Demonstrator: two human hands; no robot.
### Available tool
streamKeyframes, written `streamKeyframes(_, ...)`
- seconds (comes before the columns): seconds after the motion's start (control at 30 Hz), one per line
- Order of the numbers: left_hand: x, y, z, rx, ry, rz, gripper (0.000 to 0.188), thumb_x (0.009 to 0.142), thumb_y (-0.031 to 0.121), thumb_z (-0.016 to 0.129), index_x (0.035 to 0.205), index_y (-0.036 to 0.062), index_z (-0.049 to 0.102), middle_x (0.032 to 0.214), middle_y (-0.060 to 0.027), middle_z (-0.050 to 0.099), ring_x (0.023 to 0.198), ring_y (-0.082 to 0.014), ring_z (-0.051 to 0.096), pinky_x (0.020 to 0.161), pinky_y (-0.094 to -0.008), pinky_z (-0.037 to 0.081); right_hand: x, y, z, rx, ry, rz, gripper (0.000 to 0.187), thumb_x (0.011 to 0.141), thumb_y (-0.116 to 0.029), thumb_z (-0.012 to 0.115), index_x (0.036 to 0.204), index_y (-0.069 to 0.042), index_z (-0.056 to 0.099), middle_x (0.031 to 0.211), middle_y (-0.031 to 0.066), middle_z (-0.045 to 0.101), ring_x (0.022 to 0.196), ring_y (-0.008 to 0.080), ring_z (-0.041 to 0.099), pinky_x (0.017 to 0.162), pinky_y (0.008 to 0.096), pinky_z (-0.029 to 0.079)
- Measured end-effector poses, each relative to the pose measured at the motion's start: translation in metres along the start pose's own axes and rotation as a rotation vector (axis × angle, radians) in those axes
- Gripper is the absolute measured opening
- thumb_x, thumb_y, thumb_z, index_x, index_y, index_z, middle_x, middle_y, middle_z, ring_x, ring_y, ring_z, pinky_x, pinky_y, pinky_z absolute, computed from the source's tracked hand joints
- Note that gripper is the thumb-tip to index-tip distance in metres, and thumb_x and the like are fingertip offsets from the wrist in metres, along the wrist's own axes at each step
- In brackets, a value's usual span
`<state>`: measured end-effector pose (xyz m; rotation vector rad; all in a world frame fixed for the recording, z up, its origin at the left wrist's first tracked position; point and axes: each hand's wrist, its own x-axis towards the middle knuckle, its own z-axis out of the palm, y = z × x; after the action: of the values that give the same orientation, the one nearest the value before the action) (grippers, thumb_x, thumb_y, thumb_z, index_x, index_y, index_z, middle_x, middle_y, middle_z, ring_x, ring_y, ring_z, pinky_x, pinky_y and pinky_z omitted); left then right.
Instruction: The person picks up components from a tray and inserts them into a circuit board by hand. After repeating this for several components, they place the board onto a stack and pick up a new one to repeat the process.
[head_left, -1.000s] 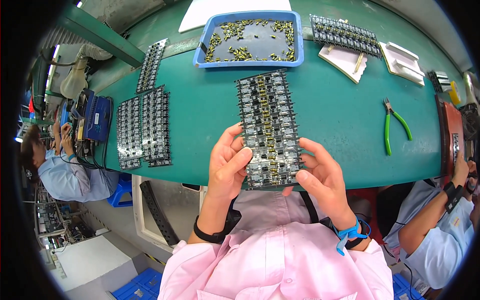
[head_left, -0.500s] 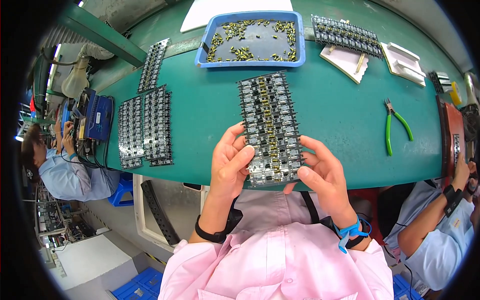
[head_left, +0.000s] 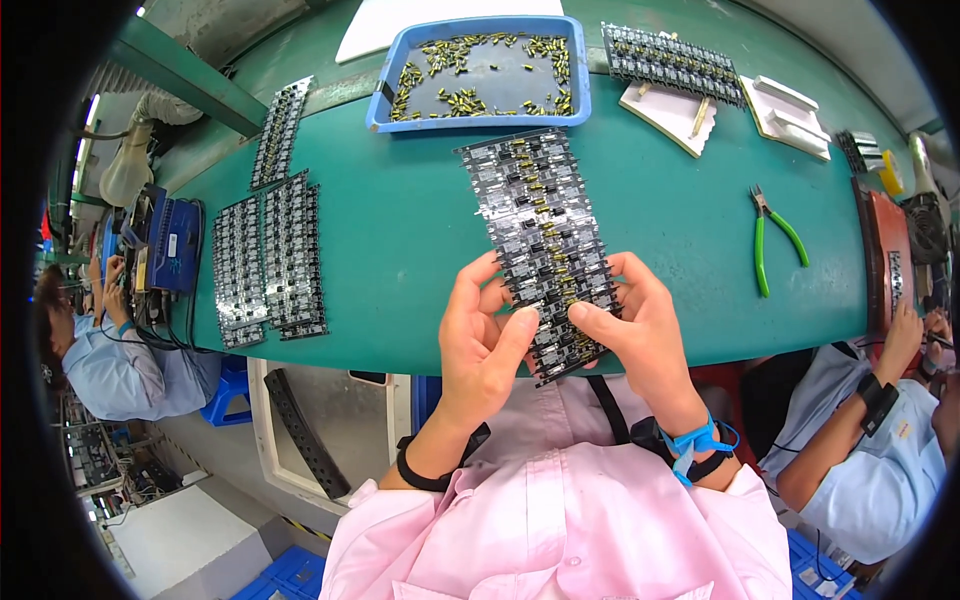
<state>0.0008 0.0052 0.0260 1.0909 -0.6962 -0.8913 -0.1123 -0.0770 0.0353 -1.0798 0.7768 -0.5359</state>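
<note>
A long circuit board panel (head_left: 530, 205), black with silvery parts and a middle row of small yellow-green cylinders, is held above the green bench between both hands. My left hand (head_left: 487, 345) grips its left edge near the close end, thumb on the face. On the opposite edge, my right hand (head_left: 637, 330) is closed too, its thumb pressed on the face near the cylinder row. The panel leans, its far end toward the left. Just beyond that end stands a blue tray (head_left: 480, 122) with many loose yellow-green cylinders.
Similar panels (head_left: 290, 255) lie at the left. Another panel (head_left: 672, 65) rests on white foam (head_left: 668, 118) at the far right. Green-handled cutters (head_left: 775, 240) lie on the right of the bench (head_left: 400, 240). Co-workers (head_left: 130, 350) sit at both sides.
The panel has tilted, its far end swinging left and its near end right. My right thumb has moved inward over its face. The surroundings have shifted slightly left in view.
</note>
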Motion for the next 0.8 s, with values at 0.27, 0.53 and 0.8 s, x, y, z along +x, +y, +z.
streamKeyframes(0.27, 0.002, -0.001, 0.000, -0.020, 0.009, 0.023, 0.040, 0.076, -0.001, 0.044, 0.112, -0.0030, 0.026, 0.094, -0.0137, 0.050, 0.069, -0.0103, 0.054, 0.047, -0.0170, 0.043, 0.003, -0.001, 0.003, -0.038, 0.004, -0.030, 0.024, 0.070, -0.006, 0.057, 0.088, -0.001, 0.042, 0.073, 0.0061, 0.054, 0.055, 0.0067, 0.052, 0.040, 0.0181, 0.041)
streamKeyframes(0.53, 0.004, -0.001, -0.009, -0.071, 0.006, 0.017, 0.040, 0.076, 0.001, 0.045, 0.112, -0.0031, 0.027, 0.094, -0.0129, 0.051, 0.070, -0.0089, 0.053, 0.047, -0.0163, 0.043, 0.002, -0.007, 0.006, 0.020, -0.062, -0.004, 0.022, 0.075, -0.011, 0.050, 0.092, 0.000, 0.042, 0.077, 0.0069, 0.054, 0.058, 0.0077, 0.053, 0.042, 0.0186, 0.042)
streamKeyframes(0.8, 0.005, -0.001, -0.014, -0.144, 0.014, -0.027, 0.041, 0.076, 0.004, 0.046, 0.112, -0.0032, 0.028, 0.094, -0.0118, 0.051, 0.070, -0.0082, 0.053, 0.048, -0.0158, 0.043, -0.001, -0.008, 0.008, 0.075, -0.068, -0.022, 0.027, 0.079, -0.013, 0.044, 0.100, 0.003, 0.041, 0.085, 0.0091, 0.054, 0.065, 0.0100, 0.054, 0.049, 0.0221, 0.045)
